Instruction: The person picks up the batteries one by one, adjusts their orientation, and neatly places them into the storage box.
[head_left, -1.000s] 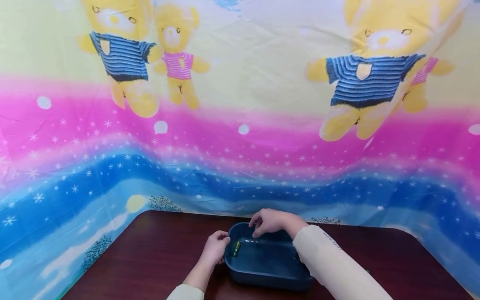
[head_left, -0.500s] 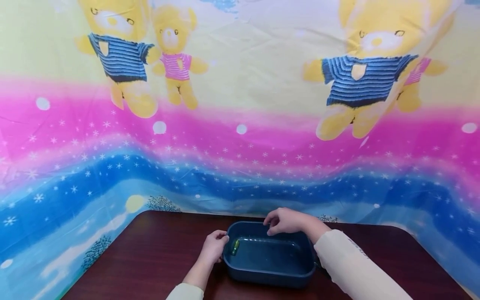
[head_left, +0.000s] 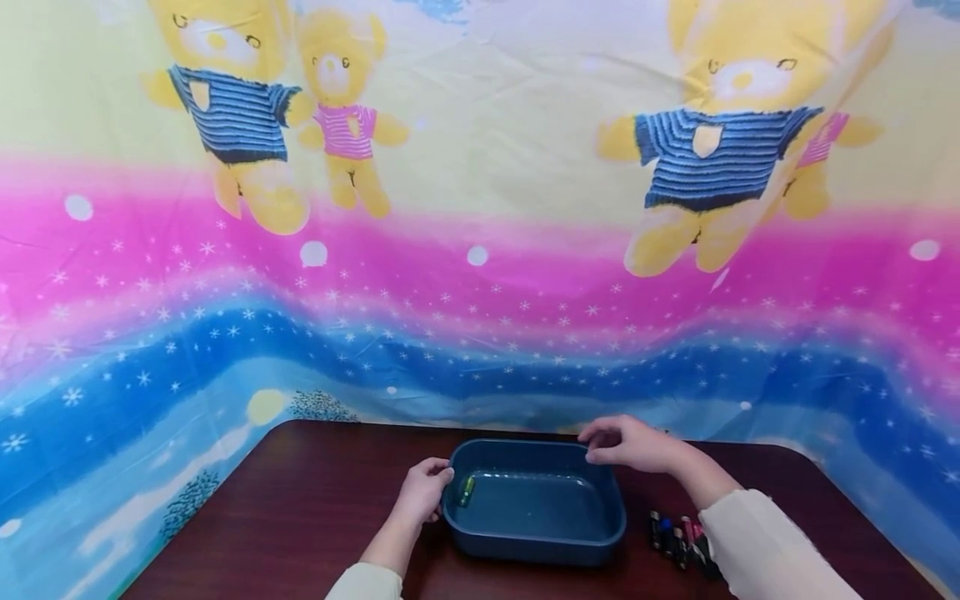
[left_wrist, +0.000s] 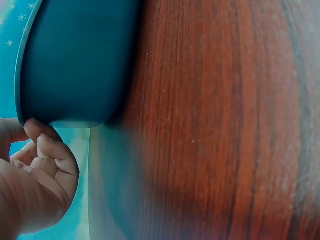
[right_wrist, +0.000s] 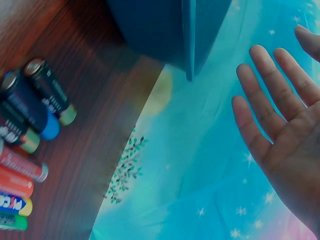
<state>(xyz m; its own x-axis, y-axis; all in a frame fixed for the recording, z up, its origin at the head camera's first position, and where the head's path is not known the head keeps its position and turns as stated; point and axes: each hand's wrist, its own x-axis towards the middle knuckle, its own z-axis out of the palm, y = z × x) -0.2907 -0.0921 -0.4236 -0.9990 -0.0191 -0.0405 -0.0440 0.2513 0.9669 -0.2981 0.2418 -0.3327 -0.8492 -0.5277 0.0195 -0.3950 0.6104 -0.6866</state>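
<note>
At brown table (head_left: 300, 500), printed cloth (head_left: 480, 192) behind — left hand (head_left: 420, 490) pinches bin (head_left: 536, 550), right hand (head_left: 628, 443) splayed.

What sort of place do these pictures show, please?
Probably a makeshift indoor work spot: a wood-grain table stands before a creased, bear-printed backdrop, with a blue container and loose batteries on its top.

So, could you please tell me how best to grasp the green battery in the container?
I'd suggest pinching the green battery across its middle from above, coming from the right: it lies along the left wall of the container, whose top is open, and the left hand grips that end.
</note>
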